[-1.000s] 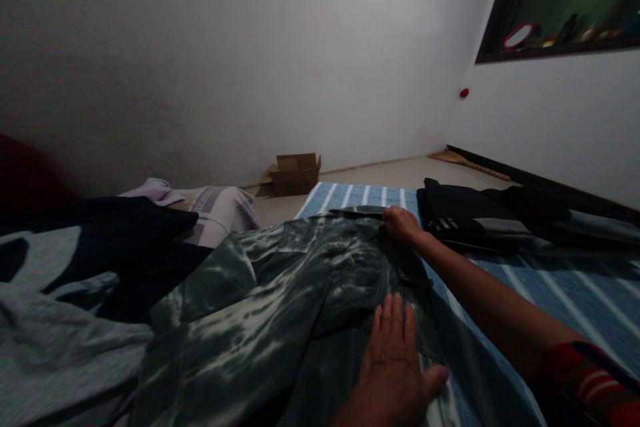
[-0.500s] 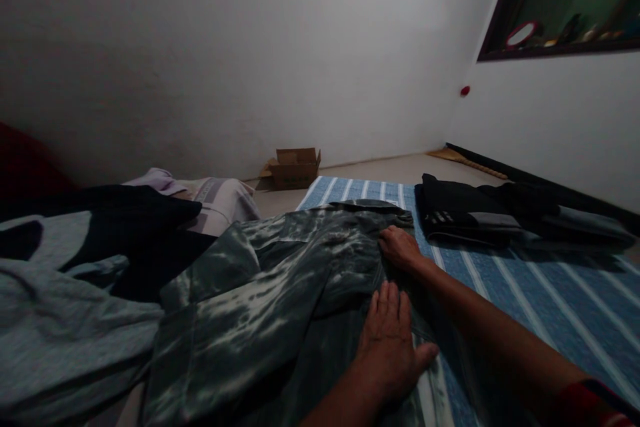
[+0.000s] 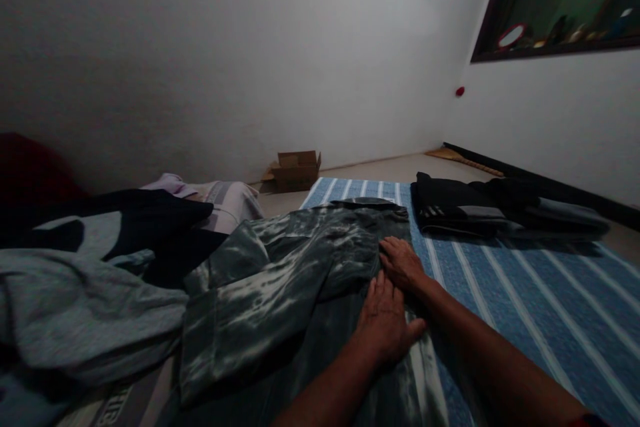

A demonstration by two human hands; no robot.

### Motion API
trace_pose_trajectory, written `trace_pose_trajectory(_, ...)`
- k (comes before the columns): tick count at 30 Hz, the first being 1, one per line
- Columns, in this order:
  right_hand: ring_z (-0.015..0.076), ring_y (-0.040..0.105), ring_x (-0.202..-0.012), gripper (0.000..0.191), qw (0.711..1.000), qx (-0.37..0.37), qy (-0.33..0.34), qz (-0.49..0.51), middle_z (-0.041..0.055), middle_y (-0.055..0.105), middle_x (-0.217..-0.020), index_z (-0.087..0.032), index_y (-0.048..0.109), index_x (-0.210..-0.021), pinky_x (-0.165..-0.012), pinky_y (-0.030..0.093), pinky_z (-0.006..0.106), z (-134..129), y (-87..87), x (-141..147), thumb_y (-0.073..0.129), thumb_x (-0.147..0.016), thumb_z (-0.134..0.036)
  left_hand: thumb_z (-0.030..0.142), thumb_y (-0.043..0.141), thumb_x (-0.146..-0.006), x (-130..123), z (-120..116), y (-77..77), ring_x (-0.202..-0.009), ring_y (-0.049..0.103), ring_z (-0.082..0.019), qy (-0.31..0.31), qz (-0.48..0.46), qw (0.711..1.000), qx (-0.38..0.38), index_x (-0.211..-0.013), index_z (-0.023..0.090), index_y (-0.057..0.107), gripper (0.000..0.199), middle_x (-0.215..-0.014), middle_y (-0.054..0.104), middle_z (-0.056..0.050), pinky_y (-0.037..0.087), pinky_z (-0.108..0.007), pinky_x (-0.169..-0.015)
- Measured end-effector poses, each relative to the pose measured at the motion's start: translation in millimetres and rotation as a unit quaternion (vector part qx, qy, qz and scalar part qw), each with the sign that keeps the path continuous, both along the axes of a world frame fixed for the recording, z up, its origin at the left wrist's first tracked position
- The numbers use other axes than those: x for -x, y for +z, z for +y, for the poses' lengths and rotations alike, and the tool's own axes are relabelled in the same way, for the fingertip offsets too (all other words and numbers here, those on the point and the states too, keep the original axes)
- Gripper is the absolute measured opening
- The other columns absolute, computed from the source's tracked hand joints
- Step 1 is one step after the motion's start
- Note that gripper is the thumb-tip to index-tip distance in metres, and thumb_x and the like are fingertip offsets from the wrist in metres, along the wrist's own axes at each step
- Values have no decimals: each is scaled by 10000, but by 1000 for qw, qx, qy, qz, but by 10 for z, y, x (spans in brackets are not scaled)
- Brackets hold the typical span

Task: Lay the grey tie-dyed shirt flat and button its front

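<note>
A grey-green tie-dye shirt [image 3: 280,280] lies spread on a blue striped mat [image 3: 525,307], its collar at the far end. My left hand [image 3: 383,323] presses flat on the shirt's near right part, fingers together. Just beyond it, my right hand [image 3: 400,263] also lies flat on the shirt's right edge, fingertips touching the left hand's. Neither hand holds anything.
A heap of loose clothes [image 3: 75,280] sits to the left, with pale garments [image 3: 220,203] behind it. Folded dark clothes [image 3: 480,213] lie on the mat's far right. A small cardboard box [image 3: 296,170] stands by the back wall. A dark-framed niche [image 3: 560,7] is in the right wall.
My right hand slid back from the collar down the shirt's right edge to meet my left hand. The left hand stayed pressed flat on the shirt.
</note>
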State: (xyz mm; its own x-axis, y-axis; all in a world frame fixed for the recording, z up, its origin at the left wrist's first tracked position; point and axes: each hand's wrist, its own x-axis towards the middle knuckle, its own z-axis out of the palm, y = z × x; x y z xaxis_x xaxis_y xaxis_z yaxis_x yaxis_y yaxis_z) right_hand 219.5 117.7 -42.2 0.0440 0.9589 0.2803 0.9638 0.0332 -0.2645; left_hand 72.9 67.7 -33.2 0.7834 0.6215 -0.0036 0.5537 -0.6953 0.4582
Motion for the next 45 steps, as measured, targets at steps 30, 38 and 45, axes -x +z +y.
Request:
trace_pose_trajectory(30,265,443,-1285,309,994,-91,-1,-59,166,526,-1348,-127,626,-1113,-1061,361,414,-533,-307,156,412,-890,-117,374,386,-925,246,-57,66,-1424,225,-288,-8,67,995,-75,-1394,75,383,556,-1502,340,-179,176,-493,-1168)
trace_pose_trajectory(38,277,446,-1280,302,993,-96,19,-60,184,532,-1332,-115,632,-1092,-1057,361,437,-533,-320,146,399,-900,-118,323,491,-875,288,-53,132,-1392,300,-286,-10,47,997,-63,-1297,112,459,472,-1449,415,-168,252,-480,-1153)
trace_pose_trajectory(45,263,446,-1278,298,994,-98,13,-43,158,542,-1328,-142,631,-1093,-1054,362,435,-522,-335,143,418,-887,-120,208,409,-922,387,-83,59,-1377,338,-263,-10,52,992,-117,-1234,132,501,334,-1424,452,-134,290,-428,-1149)
